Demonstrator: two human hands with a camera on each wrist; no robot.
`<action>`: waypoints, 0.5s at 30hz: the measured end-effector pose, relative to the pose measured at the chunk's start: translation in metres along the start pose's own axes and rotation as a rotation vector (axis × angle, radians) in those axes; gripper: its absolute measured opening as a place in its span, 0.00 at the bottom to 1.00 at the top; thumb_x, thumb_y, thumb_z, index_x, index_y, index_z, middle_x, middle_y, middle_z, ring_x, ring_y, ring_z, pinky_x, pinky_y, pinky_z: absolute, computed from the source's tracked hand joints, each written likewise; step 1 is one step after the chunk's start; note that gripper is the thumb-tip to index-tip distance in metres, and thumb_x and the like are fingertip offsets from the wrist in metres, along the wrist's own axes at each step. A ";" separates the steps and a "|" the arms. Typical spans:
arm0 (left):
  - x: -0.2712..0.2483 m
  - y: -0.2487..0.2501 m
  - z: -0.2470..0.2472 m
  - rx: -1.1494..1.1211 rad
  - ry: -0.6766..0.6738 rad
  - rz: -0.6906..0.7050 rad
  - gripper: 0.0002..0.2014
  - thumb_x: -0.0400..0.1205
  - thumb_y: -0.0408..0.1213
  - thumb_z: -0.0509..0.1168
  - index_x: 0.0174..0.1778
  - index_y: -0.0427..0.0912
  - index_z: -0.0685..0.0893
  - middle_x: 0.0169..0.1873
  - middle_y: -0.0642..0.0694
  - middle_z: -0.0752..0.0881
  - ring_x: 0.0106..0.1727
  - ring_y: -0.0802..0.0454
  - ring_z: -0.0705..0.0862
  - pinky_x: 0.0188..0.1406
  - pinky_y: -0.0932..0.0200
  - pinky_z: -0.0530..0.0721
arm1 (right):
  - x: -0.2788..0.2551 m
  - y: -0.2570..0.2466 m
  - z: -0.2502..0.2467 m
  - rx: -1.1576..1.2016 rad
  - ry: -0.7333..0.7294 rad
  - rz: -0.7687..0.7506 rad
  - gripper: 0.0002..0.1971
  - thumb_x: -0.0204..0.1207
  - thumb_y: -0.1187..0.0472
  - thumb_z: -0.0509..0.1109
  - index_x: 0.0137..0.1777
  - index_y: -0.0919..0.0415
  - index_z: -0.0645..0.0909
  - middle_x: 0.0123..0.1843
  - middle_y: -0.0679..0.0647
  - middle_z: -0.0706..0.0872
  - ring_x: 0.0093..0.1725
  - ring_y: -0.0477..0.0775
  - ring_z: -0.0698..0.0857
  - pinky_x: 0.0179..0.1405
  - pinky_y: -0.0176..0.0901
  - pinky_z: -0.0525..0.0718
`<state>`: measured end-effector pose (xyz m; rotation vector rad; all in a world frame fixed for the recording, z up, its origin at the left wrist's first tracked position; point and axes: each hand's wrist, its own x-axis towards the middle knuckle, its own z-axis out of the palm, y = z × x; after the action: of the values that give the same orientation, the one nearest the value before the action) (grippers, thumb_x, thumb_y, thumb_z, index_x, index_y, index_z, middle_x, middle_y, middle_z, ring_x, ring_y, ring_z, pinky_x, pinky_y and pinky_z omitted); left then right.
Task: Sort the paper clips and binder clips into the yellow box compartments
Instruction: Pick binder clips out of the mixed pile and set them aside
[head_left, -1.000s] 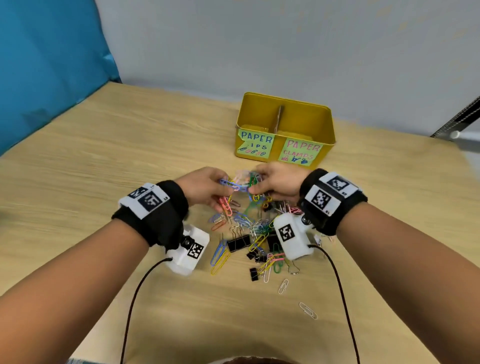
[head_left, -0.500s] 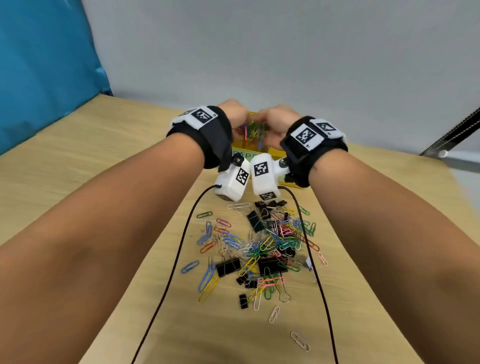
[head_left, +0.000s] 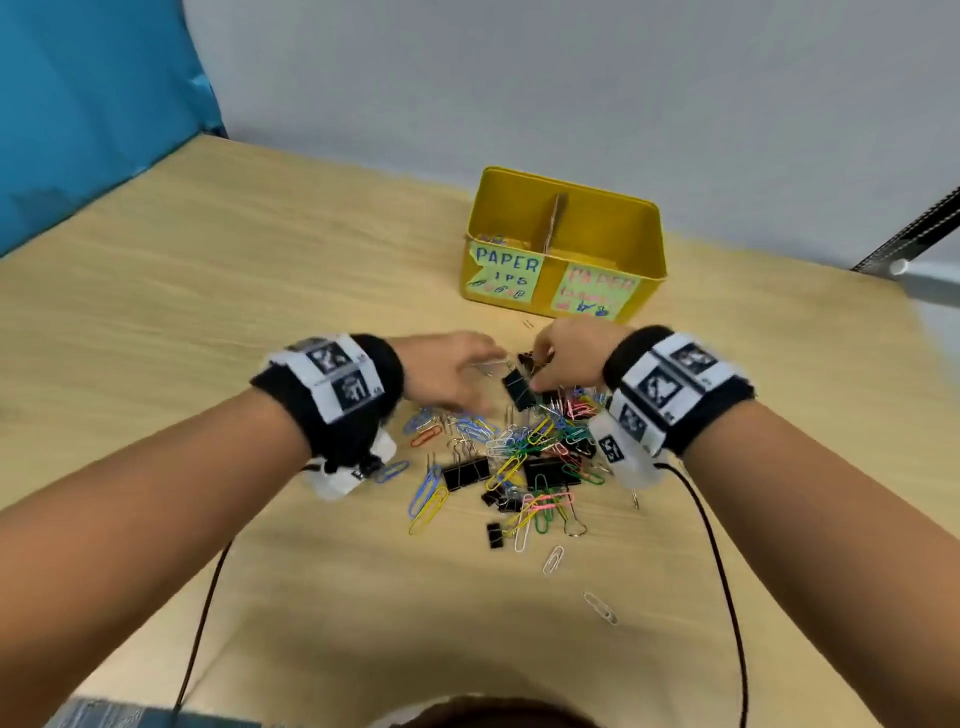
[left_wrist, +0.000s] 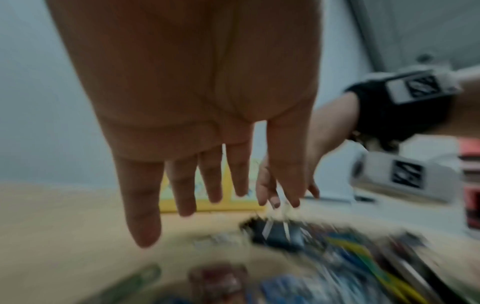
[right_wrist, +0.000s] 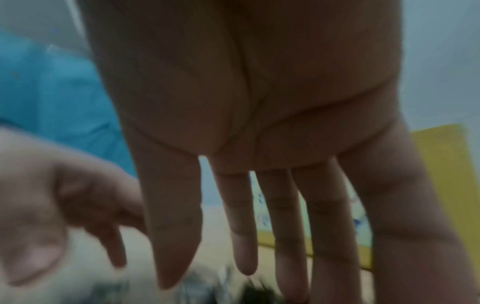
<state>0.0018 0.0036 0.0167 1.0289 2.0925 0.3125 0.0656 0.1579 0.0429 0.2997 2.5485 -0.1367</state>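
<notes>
The yellow box (head_left: 563, 244) stands at the far side of the table, split by a cardboard divider (head_left: 556, 223). A few paper clips (head_left: 491, 240) lie in its left compartment, labelled PAPER. In front of it spreads a mixed pile of coloured paper clips and black binder clips (head_left: 519, 457). My left hand (head_left: 483, 364) and right hand (head_left: 545, 358) hover over the pile's far edge, on either side of a black binder clip (head_left: 519, 387). Both wrist views are blurred. My left hand (left_wrist: 207, 195) and right hand (right_wrist: 259, 246) each show straight, spread fingers holding nothing.
Stray paper clips (head_left: 553, 558) lie on the wooden table (head_left: 208, 312) nearer to me. A blue panel (head_left: 93, 114) borders the table's left side and a grey wall stands behind the box. Black cables (head_left: 722, 571) run back from both wrist cameras.
Both hands carried a bunch of paper clips up over the box and have come back down to the pile with nothing in them. Paper clips now show in the left compartment.
</notes>
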 end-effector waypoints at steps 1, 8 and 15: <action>-0.002 0.003 0.011 0.069 -0.064 0.016 0.41 0.79 0.48 0.66 0.83 0.45 0.52 0.85 0.46 0.51 0.82 0.49 0.60 0.82 0.53 0.61 | 0.000 -0.003 0.010 -0.070 0.027 0.019 0.18 0.75 0.55 0.69 0.60 0.65 0.82 0.52 0.59 0.86 0.46 0.57 0.83 0.35 0.38 0.80; -0.019 -0.001 0.022 0.317 0.056 -0.139 0.34 0.79 0.57 0.61 0.78 0.41 0.66 0.76 0.39 0.68 0.74 0.40 0.72 0.72 0.45 0.74 | 0.003 0.013 0.029 0.485 0.343 0.020 0.15 0.78 0.68 0.60 0.61 0.60 0.82 0.60 0.61 0.87 0.47 0.54 0.81 0.41 0.39 0.78; -0.013 0.000 0.025 0.304 -0.107 -0.068 0.41 0.80 0.56 0.61 0.83 0.54 0.45 0.84 0.43 0.38 0.85 0.43 0.45 0.84 0.45 0.53 | -0.002 0.016 0.040 0.061 -0.133 -0.175 0.27 0.83 0.50 0.57 0.82 0.48 0.59 0.87 0.53 0.47 0.83 0.60 0.59 0.83 0.54 0.57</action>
<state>0.0250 -0.0092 0.0073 1.1189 2.1128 -0.0975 0.0923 0.1663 0.0099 0.0872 2.4379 -0.2910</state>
